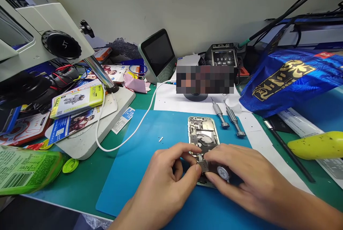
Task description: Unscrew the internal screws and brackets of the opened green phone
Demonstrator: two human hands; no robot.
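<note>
An opened phone (203, 130) lies on a blue mat, its inner parts exposed. Over its lower half, a small grey metal plate (204, 166) sits between the fingertips of both hands. My left hand (168, 180) is closed, thumb tip against the plate's left side and index finger curled above it. My right hand (241, 172) pinches at the plate's right side with thumb and index finger. A round grey disc (223, 173) with a cross mark shows beneath my right fingers; whether that hand also holds it is unclear. Two grey screwdrivers (221, 115) lie beyond the phone.
Tiny white bits (160, 139) lie on the blue mat (128, 172). A white cable (139, 126) curves along its left. A microscope stand (93, 140) with boxes is at left, a smart display (158, 54) behind, a blue bag (292, 79) and a yellow bottle (316, 145) at right.
</note>
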